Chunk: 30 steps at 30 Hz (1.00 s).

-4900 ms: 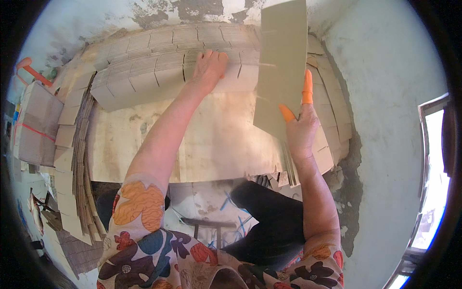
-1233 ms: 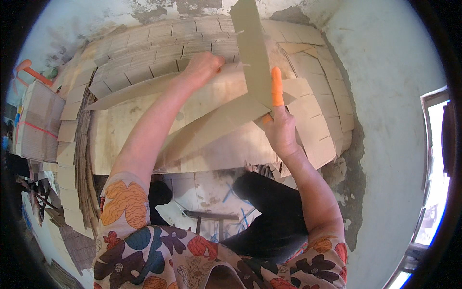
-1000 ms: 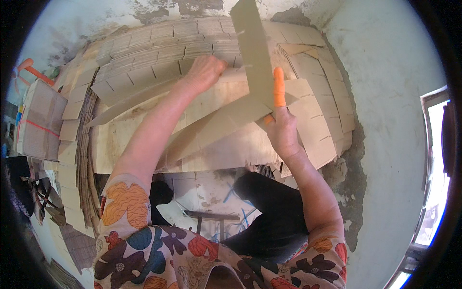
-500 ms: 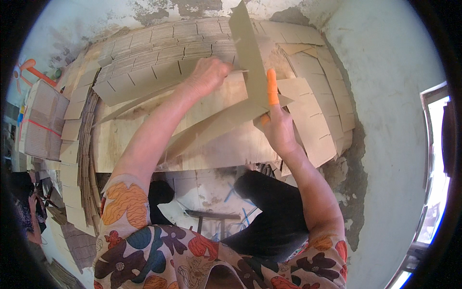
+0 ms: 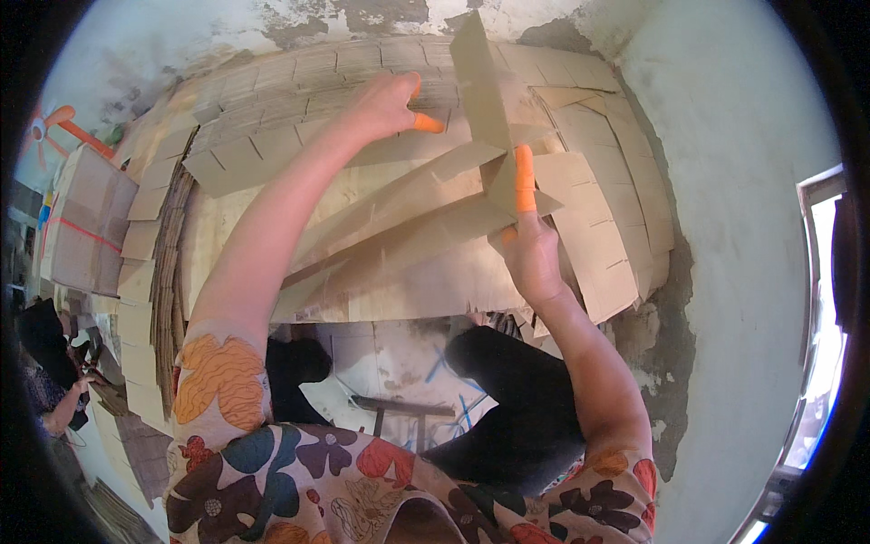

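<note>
My right hand [image 5: 532, 249] grips a long upright cardboard strip [image 5: 480, 86], its orange-covered index finger stretched along the strip's side. Two cardboard cross strips [image 5: 412, 238] meet this strip and run toward the lower left, roughly side by side. Whether both sit fully in its slots I cannot tell. My left hand [image 5: 385, 107] is free of them, thumb and index finger apart, both with orange finger covers. It hovers over stacked slotted cardboard strips [image 5: 272, 150] at the back of the board.
The pale wooden board [image 5: 435, 295] lies across my lap area. More slotted cardboard pieces [image 5: 594, 231] are piled on the right, and further stacks [image 5: 145, 245] line the left. A taped carton [image 5: 86, 222] stands far left, near an orange fan [image 5: 59, 127]. Another person [image 5: 54, 372] sits at lower left.
My left hand has let go of a cardboard strip and moved up and left, its fingers opening. That strip now lies beside the first cross strip. My right hand shifted slightly right and down.
</note>
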### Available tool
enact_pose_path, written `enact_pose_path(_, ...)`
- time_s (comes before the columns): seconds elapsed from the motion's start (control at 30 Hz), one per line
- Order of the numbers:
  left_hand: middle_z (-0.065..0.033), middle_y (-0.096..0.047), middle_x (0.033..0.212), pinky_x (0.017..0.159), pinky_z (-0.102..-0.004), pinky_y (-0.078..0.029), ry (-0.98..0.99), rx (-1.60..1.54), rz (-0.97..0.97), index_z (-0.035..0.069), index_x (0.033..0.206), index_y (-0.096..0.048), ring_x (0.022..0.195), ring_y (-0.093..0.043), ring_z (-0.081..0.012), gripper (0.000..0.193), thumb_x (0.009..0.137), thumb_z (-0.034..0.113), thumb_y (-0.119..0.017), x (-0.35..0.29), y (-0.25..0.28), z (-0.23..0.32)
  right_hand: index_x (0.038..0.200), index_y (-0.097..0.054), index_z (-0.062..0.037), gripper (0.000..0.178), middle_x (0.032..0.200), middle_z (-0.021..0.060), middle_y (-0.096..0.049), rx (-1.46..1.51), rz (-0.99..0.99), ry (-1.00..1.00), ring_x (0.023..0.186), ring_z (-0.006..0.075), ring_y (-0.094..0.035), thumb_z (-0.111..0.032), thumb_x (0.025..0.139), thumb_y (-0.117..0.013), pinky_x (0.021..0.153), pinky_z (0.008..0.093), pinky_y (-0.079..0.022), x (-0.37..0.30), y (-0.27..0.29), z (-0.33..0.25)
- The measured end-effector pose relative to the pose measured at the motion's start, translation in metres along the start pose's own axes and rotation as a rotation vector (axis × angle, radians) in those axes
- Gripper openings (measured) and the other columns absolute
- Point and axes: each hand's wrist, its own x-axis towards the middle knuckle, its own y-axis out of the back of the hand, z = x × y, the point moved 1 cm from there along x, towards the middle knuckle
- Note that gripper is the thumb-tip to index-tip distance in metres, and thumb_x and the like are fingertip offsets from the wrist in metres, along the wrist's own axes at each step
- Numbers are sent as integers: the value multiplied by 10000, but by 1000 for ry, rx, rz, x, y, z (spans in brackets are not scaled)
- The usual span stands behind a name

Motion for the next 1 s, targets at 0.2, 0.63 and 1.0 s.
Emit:
enact_pose_path(0.2,-145,-608,1020,779,-435,-476,-255,446,312,6,1154,-491,1087,-512,-303,519,743,197,-746,31,-72,-35,1511,-139,-169,878,1130,233,-598,11,-23,3,950,366,-618,62,793,-588,798,405,-517,0,-1,-4)
enact_pose_path(0.63,-138,-637,820,685,-431,-507,-236,291,245,33,942,-575,833,-632,-328,107,866,94,-532,22,-48,-36,1522,-122,-163,945,1232,196,-572,1,-109,-25,1064,307,-583,101,769,-630,921,340,-461,-4,2,-7)
enact_pose_path(1.0,-158,-627,735,659,-459,-507,-271,327,356,33,820,-597,790,-631,-341,122,756,103,-672,20,-45,-29,1506,-178,-151,874,1100,255,-597,-5,-50,88,876,371,-618,98,765,-569,737,411,-510,-6,8,-6)
